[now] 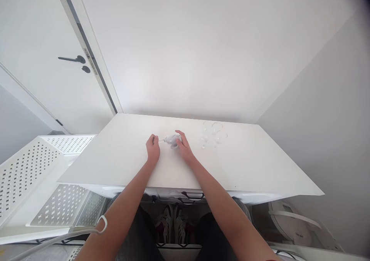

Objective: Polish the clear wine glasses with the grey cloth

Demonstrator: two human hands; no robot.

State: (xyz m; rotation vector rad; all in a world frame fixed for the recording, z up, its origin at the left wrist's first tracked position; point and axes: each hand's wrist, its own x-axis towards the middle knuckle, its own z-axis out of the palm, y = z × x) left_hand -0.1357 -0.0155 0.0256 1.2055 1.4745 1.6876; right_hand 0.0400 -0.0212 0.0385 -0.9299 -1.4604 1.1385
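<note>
A clear wine glass [171,140] lies on its side on the white table [121,161], bowl to the right, stem to the left. My right hand [183,145] is curled around the bowl. At the stem's foot end, my left hand [153,148] is closed with fingers pinched on the base. Two more clear stemmed glasses [214,133] stand upright on the table to the right, a hand's width from my right hand.
A white wall rises right behind the table. A white door with a black handle [72,59] is at the left. White perforated metal shelves [34,168] stand left of the table. Below the table edge are a dark handle [192,195] and my shoes.
</note>
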